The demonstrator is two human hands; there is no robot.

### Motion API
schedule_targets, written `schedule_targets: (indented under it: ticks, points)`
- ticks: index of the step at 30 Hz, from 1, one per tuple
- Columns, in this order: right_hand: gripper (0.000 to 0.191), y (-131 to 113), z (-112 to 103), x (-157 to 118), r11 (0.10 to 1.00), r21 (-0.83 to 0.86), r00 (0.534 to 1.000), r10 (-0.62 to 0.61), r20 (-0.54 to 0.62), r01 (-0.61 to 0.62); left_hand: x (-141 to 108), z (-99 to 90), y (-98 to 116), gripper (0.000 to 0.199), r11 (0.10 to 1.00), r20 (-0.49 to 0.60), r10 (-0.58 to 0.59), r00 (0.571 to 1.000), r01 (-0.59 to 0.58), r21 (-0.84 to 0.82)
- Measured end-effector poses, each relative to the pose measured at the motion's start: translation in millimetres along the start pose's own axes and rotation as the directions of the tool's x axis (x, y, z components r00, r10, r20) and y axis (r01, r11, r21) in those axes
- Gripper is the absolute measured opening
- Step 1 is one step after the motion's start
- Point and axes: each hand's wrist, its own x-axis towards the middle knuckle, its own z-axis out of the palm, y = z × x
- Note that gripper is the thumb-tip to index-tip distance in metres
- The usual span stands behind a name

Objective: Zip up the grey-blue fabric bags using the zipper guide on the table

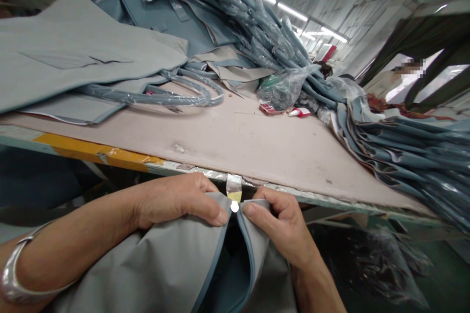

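At lower centre, the left hand [176, 203] and right hand [281, 225] each pinch one piped edge of the grey fabric panel [154, 269]; keeping both thumbs level beside the small silver snap [234, 207] should align the 2 edges.

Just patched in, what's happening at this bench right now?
A person holds a grey fabric piece at the near edge of the work table. The left hand and the right hand each pinch one side of its blue-trimmed opening, thumbs almost meeting at a small silver snap. Farther back lie flat grey panels and plastic-wrapped blue strips.
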Motion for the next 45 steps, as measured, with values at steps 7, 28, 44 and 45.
schedule_targets:
  ticks: [7, 28, 44, 45]
  points:
    - [0.036, 3, -6, 3, 1.0, 0.014, 0.997, -0.016, 0.081, 0.015, -1, 0.8, 0, 0.024, 1.0, 0.001, -0.015, 1.0, 0.015, 0.003]
    - [0.039, 6, -1, 4, 0.992, 0.086, 0.995, 0.088, 0.039, -0.091, -1, 0.9, -1, 0.027, 0.999, -0.004, -0.009, 1.0, 0.009, 0.053]
    - [0.038, 10, 4, 3, 1.0, 0.021, 1.0, 0.024, -0.014, -0.023, 0, 0.0, -3, 0.029, 0.997, 0.0, 0.02, 1.0, -0.02, 0.074]
    - [0.038, 10, 3, 3, 1.0, 0.023, 1.0, 0.019, -0.012, -0.019, 0, -0.3, -3, 0.029, 0.997, -0.003, 0.025, 1.0, -0.024, 0.078]
